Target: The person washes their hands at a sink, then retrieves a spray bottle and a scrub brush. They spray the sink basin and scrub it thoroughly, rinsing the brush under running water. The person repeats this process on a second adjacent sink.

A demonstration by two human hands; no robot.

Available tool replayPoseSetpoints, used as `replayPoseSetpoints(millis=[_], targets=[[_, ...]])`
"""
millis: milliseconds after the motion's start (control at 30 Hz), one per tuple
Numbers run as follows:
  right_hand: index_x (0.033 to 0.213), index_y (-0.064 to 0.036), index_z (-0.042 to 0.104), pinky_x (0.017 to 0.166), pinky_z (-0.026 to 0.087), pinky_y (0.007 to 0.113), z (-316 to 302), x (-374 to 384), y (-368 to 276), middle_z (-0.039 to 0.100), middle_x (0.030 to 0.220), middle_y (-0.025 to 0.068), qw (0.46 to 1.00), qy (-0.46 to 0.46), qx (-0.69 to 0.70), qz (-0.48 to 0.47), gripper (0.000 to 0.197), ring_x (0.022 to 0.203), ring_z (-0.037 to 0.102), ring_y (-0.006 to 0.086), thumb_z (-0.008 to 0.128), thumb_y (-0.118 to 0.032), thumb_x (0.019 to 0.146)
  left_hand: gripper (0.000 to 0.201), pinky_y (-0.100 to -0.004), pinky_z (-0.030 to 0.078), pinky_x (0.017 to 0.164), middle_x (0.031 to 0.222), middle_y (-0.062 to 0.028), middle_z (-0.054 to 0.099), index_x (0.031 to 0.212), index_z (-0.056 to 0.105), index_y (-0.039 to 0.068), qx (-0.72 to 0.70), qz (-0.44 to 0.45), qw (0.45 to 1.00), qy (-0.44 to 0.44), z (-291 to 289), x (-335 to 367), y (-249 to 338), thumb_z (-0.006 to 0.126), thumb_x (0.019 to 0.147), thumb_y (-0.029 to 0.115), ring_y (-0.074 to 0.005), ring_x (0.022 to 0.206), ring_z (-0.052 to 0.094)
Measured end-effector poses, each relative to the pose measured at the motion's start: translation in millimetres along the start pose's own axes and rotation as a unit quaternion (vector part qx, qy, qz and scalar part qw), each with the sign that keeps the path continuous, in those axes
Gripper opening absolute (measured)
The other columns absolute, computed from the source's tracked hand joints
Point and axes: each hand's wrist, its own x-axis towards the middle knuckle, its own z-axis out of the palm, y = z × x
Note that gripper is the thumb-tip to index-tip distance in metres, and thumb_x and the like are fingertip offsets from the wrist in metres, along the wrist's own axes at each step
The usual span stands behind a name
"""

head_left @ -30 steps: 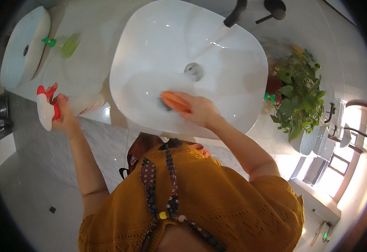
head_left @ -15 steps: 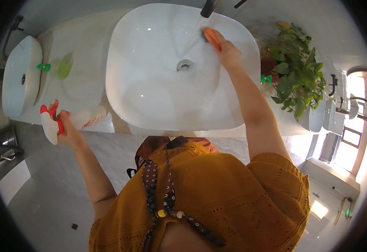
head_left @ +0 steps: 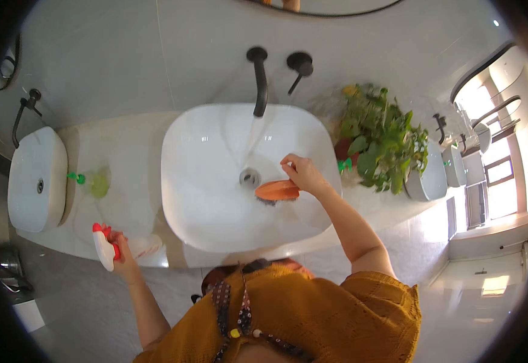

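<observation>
My left hand (head_left: 125, 254) is closed around the neck of a spray bottle (head_left: 105, 249) with a red and white trigger head. Its pale body reaches right, along the counter's front edge. My right hand (head_left: 305, 175) is over the right half of a white basin (head_left: 206, 218), with an orange scrub brush (head_left: 278, 190) held at its right end. Dark bristles show under the brush, close to the basin's bottom and right of the drain (head_left: 250, 177). The fingers' grip on the brush is partly hidden. Above the basin, a black spout (head_left: 260, 91) points down.
A potted leafy plant (head_left: 382, 139) and a green pump top (head_left: 345, 164) stand right of the basin. Leftward on the counter (head_left: 131, 151) are a green soap bottle (head_left: 99, 183) and a second basin (head_left: 38, 181). A black tap lever (head_left: 297, 78) sticks out from the wall.
My right hand has brought the brush from the basin's far right side toward me, near the drain. My left hand keeps the spray bottle. The view has tilted up, showing more wall.
</observation>
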Motion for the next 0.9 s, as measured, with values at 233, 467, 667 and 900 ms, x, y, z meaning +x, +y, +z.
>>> replayPoseSetpoints(millis=[233, 467, 667, 900], targets=[[0.081, -0.0016, 0.056, 0.051, 0.042, 0.034, -69.3, 107.2, -5.6, 0.053, 0.053, 0.0127, 0.985, 0.113, -0.036, -0.122, 0.013, 0.049, 0.052, 0.0254, 0.054, -0.014, 0.076, 0.047, -0.0214, 0.04, 0.066, 0.088, -0.0046, 0.05, 0.123, 0.037, -0.004, -0.022, -0.015, 1.0, -0.004, 5.6, 0.1, -2.6, 0.049, 0.078, -0.005, -0.0104, 0.071, 0.044], [0.079, -0.0078, 0.06, 0.062, 0.045, 0.038, -44.4, 191.1, 2.3, 0.06, 0.073, 0.013, 0.972, 0.161, -0.089, -0.147, 0.012, 0.069, 0.056, 0.0319, 0.054, -0.017, 0.074, 0.044, -0.0232, 0.041, 0.066, 0.087, -0.004, 0.05, 0.121, 0.039, -0.004, 0.031, -0.003, 0.993, 0.117, -2.5, -1.8, -16.8, 0.051, 0.079, -0.003, -0.0129, 0.073, 0.046], [0.082, -0.0082, 0.062, 0.067, 0.046, 0.038, -58.0, 181.4, 21.5, 0.061, 0.08, 0.0124, 0.979, 0.089, -0.07, -0.171, 0.015, 0.076, 0.058, 0.0308, 0.053, -0.018, 0.076, 0.043, -0.0241, 0.041, 0.063, 0.086, -0.0067, 0.05, 0.122, 0.038, -0.004, 0.058, 0.041, 0.997, 0.032, -12.4, 5.2, -58.0, 0.049, 0.081, -0.003, -0.015, 0.069, 0.047], [0.081, -0.0022, 0.062, 0.059, 0.044, 0.029, -82.6, 40.6, -29.2, 0.061, 0.074, 0.0073, 0.99, -0.027, 0.092, -0.103, 0.027, 0.066, 0.055, 0.0161, 0.054, -0.028, 0.08, 0.042, -0.0241, 0.04, 0.064, 0.087, -0.0071, 0.05, 0.123, 0.035, -0.004, 0.029, 0.02, 0.999, 0.021, -12.1, 3.5, -25.8, 0.048, 0.082, 0.0, -0.0144, 0.073, 0.046]])
